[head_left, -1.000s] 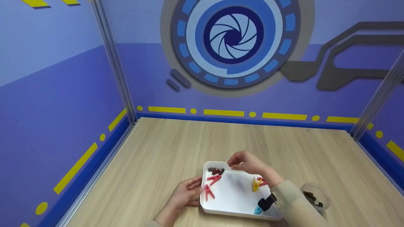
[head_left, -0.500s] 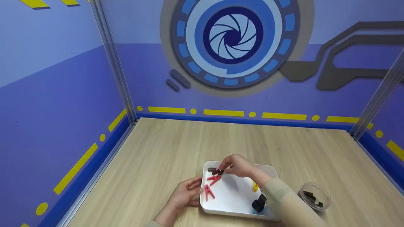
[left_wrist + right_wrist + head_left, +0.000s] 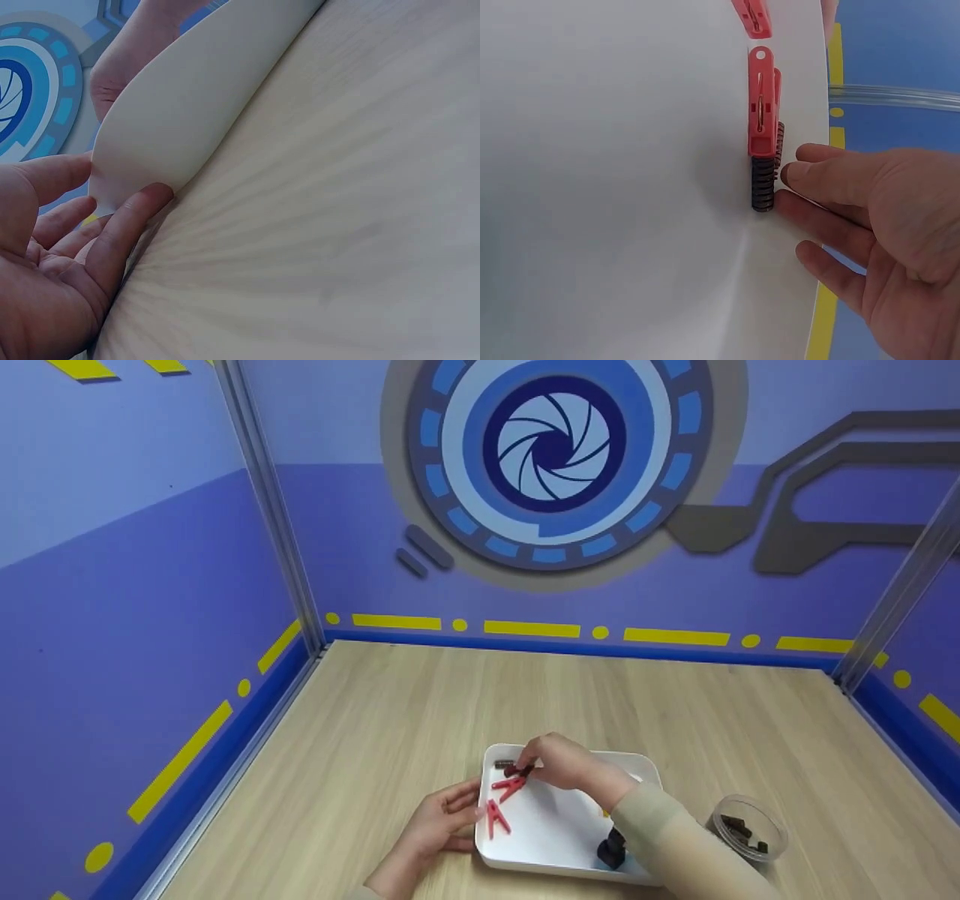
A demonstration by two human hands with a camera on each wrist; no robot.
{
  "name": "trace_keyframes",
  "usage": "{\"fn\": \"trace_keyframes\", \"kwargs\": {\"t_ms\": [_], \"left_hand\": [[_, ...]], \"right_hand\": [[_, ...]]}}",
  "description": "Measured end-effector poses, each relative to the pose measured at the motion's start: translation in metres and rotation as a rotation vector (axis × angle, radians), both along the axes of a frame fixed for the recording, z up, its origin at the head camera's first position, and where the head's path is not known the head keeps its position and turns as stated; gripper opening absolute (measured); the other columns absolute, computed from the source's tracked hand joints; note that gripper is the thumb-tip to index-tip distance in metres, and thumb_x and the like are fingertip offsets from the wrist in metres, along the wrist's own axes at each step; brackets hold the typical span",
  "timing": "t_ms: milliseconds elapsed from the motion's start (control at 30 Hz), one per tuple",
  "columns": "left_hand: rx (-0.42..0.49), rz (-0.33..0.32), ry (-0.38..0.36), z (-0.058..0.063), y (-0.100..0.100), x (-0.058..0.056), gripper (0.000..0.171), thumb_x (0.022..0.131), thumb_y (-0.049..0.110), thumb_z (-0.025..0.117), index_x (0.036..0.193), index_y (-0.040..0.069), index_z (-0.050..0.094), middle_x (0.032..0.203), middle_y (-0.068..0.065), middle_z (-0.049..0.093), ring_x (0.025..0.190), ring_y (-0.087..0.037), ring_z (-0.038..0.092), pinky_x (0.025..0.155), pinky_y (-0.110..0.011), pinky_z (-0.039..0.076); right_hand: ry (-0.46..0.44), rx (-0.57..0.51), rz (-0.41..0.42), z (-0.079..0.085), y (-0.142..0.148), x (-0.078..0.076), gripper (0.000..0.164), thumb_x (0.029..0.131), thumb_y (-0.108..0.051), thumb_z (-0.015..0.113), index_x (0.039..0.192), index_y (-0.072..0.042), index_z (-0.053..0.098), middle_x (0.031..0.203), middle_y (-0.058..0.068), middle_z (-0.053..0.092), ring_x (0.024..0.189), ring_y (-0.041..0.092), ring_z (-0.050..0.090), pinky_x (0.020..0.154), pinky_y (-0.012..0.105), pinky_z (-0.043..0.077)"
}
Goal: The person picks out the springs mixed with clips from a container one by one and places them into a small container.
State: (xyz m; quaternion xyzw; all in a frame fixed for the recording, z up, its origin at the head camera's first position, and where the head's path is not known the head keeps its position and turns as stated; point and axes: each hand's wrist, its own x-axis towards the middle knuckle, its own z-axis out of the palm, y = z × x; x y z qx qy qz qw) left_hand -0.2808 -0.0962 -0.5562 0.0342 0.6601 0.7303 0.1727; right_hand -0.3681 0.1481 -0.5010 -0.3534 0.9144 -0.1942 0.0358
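Note:
A white tray [image 3: 547,840] holds red clothespins [image 3: 495,819] and dark ribbed stubby rods [image 3: 504,764] along its left side. My right hand [image 3: 562,761] reaches into the tray's back left corner. In the right wrist view its fingers [image 3: 832,180] are fairly straight, with the tips right beside a dark ribbed rod [image 3: 763,184] that lines up with a red clothespin [image 3: 762,105]. My left hand [image 3: 442,817] rests against the tray's left wall; the left wrist view has its fingertips [image 3: 157,193] touching the outside of that wall [image 3: 172,112].
To the right of the tray stands a clear round tub [image 3: 776,847] with several dark pieces inside. A black device [image 3: 611,851] sits under the right wrist, over the tray's right part. Patterned walls [image 3: 360,525] border the wooden table [image 3: 390,712] behind and on both sides.
My right hand has moved left and down from the tray's back rim to the dark ribbed rods. Its sleeve now covers the yellow and red clothespins at the right. My left hand stays put.

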Motion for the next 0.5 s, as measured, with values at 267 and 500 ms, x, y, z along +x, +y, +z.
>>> {"fn": "trace_keyframes", "kwargs": {"t_ms": [267,500], "left_hand": [[-0.015,-0.001,0.006,0.0009,0.0002,0.0000,0.061,0.097,0.014,0.072,0.152,0.005,0.048,0.153,-0.022,0.053,0.108,-0.022,0.072,0.068,-0.041,0.065],[-0.026,0.009,0.009,0.0000,0.0009,-0.0003,0.061,0.096,0.014,0.072,0.152,0.005,0.049,0.152,-0.022,0.054,0.110,-0.024,0.071,0.068,-0.042,0.065]], "right_hand": [[0.167,0.101,0.052,-0.0029,-0.0006,-0.0002,0.012,0.088,0.005,0.075,0.089,-0.006,0.080,0.088,0.005,0.078,0.079,0.015,0.069,0.076,0.033,0.063],[0.258,0.249,0.080,-0.0055,-0.0007,0.0014,0.011,0.087,0.000,0.077,0.083,-0.010,0.078,0.081,0.003,0.074,0.071,0.012,0.058,0.067,0.028,0.057]]}}
